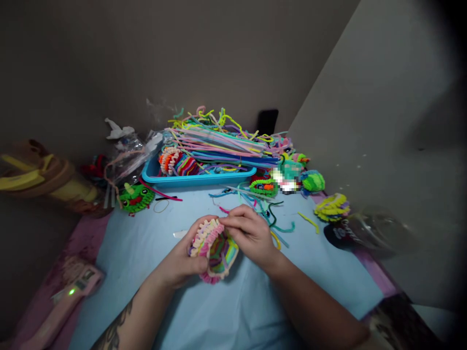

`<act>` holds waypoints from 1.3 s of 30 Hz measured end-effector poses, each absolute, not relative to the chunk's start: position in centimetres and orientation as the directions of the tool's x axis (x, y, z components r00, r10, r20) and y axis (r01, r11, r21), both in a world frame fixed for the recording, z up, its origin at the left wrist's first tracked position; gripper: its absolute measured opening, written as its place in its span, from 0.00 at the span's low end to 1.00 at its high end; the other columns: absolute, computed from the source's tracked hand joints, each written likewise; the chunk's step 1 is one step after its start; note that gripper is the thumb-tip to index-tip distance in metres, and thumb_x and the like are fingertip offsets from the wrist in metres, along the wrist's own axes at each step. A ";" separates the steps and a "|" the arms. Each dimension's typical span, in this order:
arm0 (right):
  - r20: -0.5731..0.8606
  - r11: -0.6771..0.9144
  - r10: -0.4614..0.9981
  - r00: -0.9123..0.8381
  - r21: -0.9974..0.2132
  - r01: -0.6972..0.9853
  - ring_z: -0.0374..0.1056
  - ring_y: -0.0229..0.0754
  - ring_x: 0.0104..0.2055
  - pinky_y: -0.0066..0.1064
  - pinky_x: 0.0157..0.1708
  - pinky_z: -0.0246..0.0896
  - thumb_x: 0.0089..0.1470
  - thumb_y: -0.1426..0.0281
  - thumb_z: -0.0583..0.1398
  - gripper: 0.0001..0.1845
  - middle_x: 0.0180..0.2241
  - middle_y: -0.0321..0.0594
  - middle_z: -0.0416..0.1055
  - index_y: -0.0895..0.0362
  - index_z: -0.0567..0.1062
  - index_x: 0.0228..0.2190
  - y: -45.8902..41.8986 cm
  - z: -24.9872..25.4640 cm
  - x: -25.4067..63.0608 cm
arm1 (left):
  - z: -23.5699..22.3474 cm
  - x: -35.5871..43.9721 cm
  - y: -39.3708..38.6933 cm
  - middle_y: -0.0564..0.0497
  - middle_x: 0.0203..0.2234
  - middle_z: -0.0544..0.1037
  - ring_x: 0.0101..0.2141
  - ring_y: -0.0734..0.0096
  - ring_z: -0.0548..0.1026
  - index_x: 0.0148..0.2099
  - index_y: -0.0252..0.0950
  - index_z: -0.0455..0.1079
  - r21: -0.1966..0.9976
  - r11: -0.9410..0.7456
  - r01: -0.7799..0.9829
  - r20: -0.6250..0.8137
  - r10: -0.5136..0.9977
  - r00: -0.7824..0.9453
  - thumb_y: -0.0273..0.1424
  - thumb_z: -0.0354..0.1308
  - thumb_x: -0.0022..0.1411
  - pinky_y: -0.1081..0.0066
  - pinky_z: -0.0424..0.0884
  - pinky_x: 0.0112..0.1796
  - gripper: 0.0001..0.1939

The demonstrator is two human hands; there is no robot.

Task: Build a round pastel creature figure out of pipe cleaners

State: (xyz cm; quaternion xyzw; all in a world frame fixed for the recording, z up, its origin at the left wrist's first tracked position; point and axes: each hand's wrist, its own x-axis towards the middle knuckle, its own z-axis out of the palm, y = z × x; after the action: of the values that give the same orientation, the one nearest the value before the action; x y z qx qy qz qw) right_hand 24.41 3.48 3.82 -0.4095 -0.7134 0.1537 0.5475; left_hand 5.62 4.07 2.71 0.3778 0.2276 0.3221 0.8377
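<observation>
My left hand (182, 260) wraps round a small round craft piece (215, 250) made of coiled pipe cleaners, with cream and pink rims and rainbow stripes inside. It is held just above the light blue cloth (226, 311). My right hand (251, 233) has its fingers pinched together on the top edge of the same piece. Both hands are closed on it.
A blue tray (199, 179) heaped with pipe cleaners (222, 141) sits behind my hands. Finished pieces lie around: a green one (135, 197) at left, green (313, 181) and yellow (332, 206) ones at right. A pink device (75, 289) lies front left. Walls close in behind and right.
</observation>
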 end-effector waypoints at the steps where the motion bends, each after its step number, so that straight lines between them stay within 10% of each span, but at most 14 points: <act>1: 0.675 0.636 0.733 -0.084 -0.638 0.434 0.68 0.39 0.35 0.33 0.35 0.67 0.55 0.77 0.57 0.13 0.32 0.39 0.70 0.51 0.77 0.39 3.5 3.8 24.5 | 2.7 5.6 4.1 0.44 0.51 0.69 0.48 0.53 0.72 0.57 0.45 0.59 0.771 0.517 -0.372 -0.145 0.711 0.688 0.41 0.72 0.41 0.60 0.70 0.45 0.41; 8: 0.721 0.724 0.649 -0.241 -0.489 0.487 0.67 0.41 0.36 0.36 0.36 0.66 0.54 0.79 0.56 0.19 0.34 0.40 0.72 0.51 0.74 0.45 4.1 3.9 25.4 | 2.6 5.5 4.3 0.44 0.54 0.68 0.50 0.49 0.71 0.56 0.45 0.61 0.715 0.587 -0.379 -0.171 0.673 0.719 0.41 0.70 0.43 0.60 0.71 0.43 0.38; 20: 0.625 0.661 0.745 -0.233 -0.646 0.383 0.68 0.40 0.36 0.36 0.38 0.66 0.52 0.74 0.61 0.05 0.32 0.40 0.72 0.53 0.77 0.31 4.1 4.6 25.9 | 3.1 5.4 4.2 0.43 0.50 0.72 0.48 0.52 0.72 0.56 0.41 0.62 0.700 0.630 -0.337 -0.219 0.638 0.739 0.39 0.71 0.41 0.63 0.69 0.44 0.39; 29: 0.610 0.720 0.659 -0.439 -0.344 0.603 0.64 0.43 0.38 0.37 0.37 0.65 0.55 0.76 0.57 0.09 0.34 0.41 0.73 0.53 0.75 0.35 4.0 4.6 26.3 | 2.8 5.5 4.6 0.43 0.49 0.73 0.46 0.55 0.74 0.55 0.40 0.64 0.696 0.643 -0.321 -0.246 0.633 0.734 0.38 0.70 0.44 0.63 0.69 0.45 0.35; 39: 0.661 0.713 0.628 -0.411 -0.278 0.644 0.64 0.42 0.36 0.35 0.35 0.66 0.56 0.74 0.57 0.06 0.31 0.41 0.73 0.55 0.74 0.31 4.0 4.1 26.2 | 2.6 5.8 4.3 0.44 0.49 0.73 0.48 0.54 0.72 0.57 0.42 0.62 0.714 0.636 -0.293 -0.251 0.623 0.741 0.36 0.70 0.44 0.63 0.68 0.46 0.38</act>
State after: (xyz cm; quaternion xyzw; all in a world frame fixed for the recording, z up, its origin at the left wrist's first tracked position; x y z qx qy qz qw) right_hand 26.16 4.03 4.09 -0.3787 -0.8398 -0.0098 0.3889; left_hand 5.80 4.28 2.65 0.3355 0.2459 0.2631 0.8705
